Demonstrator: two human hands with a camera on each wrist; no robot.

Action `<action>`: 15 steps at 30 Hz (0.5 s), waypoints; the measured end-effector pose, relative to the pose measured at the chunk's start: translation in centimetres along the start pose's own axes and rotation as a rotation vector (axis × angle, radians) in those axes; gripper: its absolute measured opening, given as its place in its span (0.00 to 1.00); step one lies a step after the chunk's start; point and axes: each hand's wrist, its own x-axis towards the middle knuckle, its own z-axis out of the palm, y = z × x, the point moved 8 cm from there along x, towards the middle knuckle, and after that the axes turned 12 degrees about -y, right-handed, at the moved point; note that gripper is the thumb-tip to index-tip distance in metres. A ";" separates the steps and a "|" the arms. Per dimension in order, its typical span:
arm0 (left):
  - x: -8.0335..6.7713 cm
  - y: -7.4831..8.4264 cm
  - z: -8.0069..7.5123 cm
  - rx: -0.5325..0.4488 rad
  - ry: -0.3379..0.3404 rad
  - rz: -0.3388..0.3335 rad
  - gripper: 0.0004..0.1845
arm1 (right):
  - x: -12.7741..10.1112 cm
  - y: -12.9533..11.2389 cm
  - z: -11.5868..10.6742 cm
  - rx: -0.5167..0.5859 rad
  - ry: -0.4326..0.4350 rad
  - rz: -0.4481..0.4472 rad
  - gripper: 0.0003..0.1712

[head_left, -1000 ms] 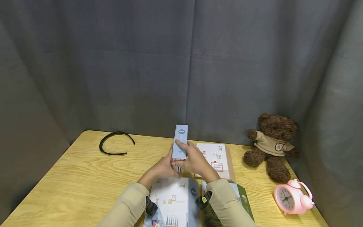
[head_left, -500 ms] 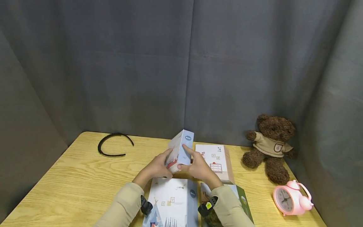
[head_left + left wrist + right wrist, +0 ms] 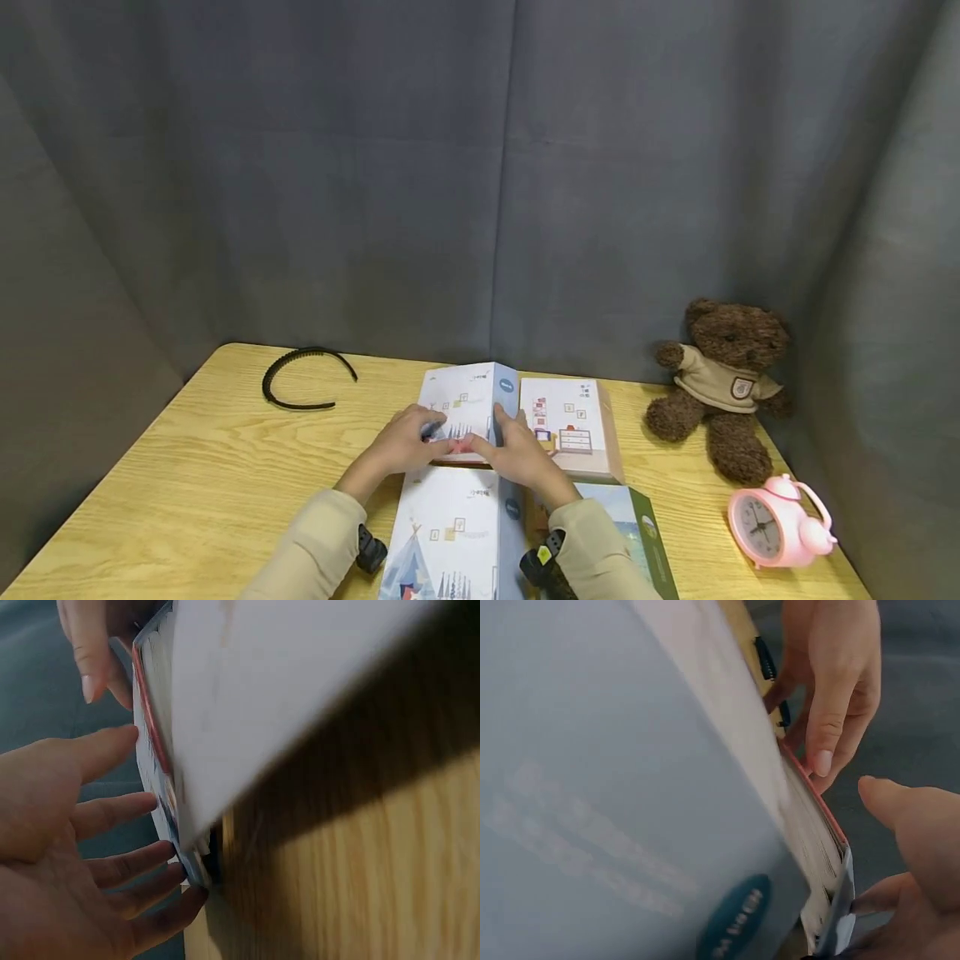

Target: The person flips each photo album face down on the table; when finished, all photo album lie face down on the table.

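Observation:
A thick white book with a blue spine (image 3: 467, 392) lies flat at the back middle of the table. My left hand (image 3: 405, 440) rests at its near-left corner, fingers spread; in the left wrist view the left fingers (image 3: 120, 862) touch the edge of its cover. Across from it, my right hand (image 3: 521, 450) has its thumb over the near edge and its fingers at the blue spine. Page edges (image 3: 814, 825) show between the covers in the right wrist view. Directly in front lies a similar white book with a tent picture (image 3: 450, 525).
Right of the hands lies another white book (image 3: 566, 421), with a green-spined book (image 3: 648, 533) in front, partly under the right sleeve. A black headband (image 3: 296, 404) lies back left. A brown teddy bear (image 3: 727, 383) and pink alarm clock (image 3: 780, 521) stand along the right side.
The held book has been turned from spine-up to cover-up and lowered onto the table behind the near book. Both hands have loosened and spread at its near corners.

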 end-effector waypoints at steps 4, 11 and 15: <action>-0.6 0.1 0.0 0.088 0.019 -0.008 0.24 | -0.3 -0.2 0.7 -0.108 -0.016 -0.006 0.53; -0.6 1.0 0.3 0.165 0.018 -0.024 0.26 | -0.3 -0.3 0.8 -0.226 -0.008 -0.035 0.53; 0.2 1.7 -0.1 0.198 -0.006 -0.043 0.27 | -0.1 -0.3 0.2 -0.196 0.003 -0.041 0.52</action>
